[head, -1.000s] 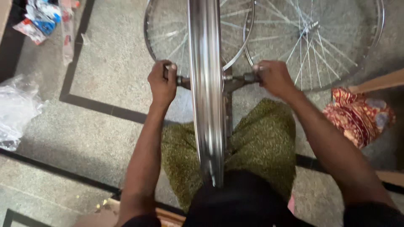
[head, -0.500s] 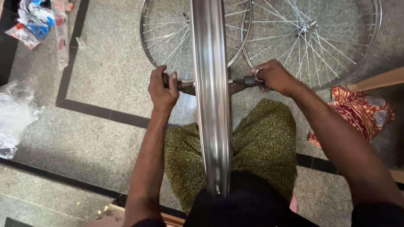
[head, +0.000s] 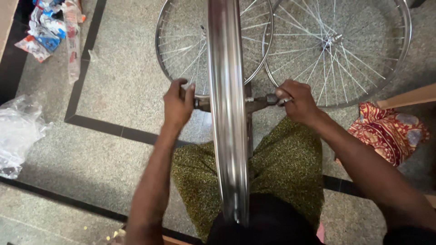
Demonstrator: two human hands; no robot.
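— What fills the frame, biggest first?

— The speckled grey floor (head: 113, 90) with dark inlaid bands. On it, at the top, lie two spoked bicycle wheels: one at upper centre (head: 181, 41), partly hidden, and one at upper right (head: 338, 50), its hub plain to see.

— And the bright strip down the middle?

— That is a chrome wheel rim (head: 227, 113) seen edge-on, standing upright between the person's knees, running from the top edge down to the lower centre. It crosses in front of the two wheels on the floor.

— The hands?

— The left hand (head: 178, 105) is closed around the axle end (head: 200, 103) just left of the rim. The right hand (head: 297, 102) is wrapped around a dark tool (head: 268, 100) on the axle's right side, fingers curled tight.

— Smaller things?

— A red patterned cloth (head: 388, 131) at right, a clear plastic bag (head: 20, 131) at the left edge, and crumpled wrappers (head: 45, 27) at upper left.
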